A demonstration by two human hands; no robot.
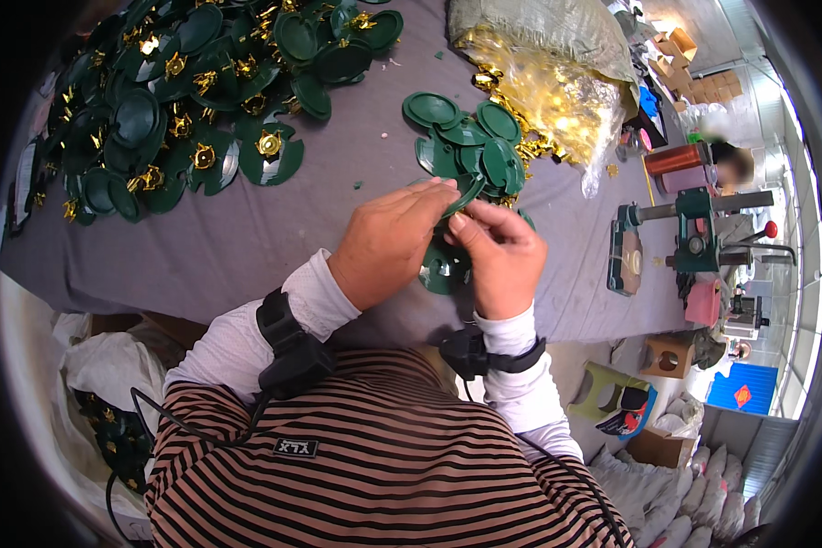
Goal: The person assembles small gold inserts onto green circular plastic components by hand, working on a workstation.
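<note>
Between my two hands, at the middle of the table, a round green plastic disc [467, 192] is held up and tilted. My left hand [379, 242] reaches over from the left with its fingers pressed together against the disc. My right hand [505, 260] pinches its near edge with thumb and curled fingers; whether a small part is also in that pinch is hidden. Just beyond lies a small heap of loose green discs [459, 133]. Another green disc [440, 272] shows on the cloth below my hands.
A big pile of green discs with gold fittings [128, 128] covers the far left of the grey tablecloth [338, 155]. Gold pieces spill from a clear plastic bag [557, 100] beside a woven sack [548, 32]. A green hand press [694, 233] and a copper-coloured spool [676, 160] stand right.
</note>
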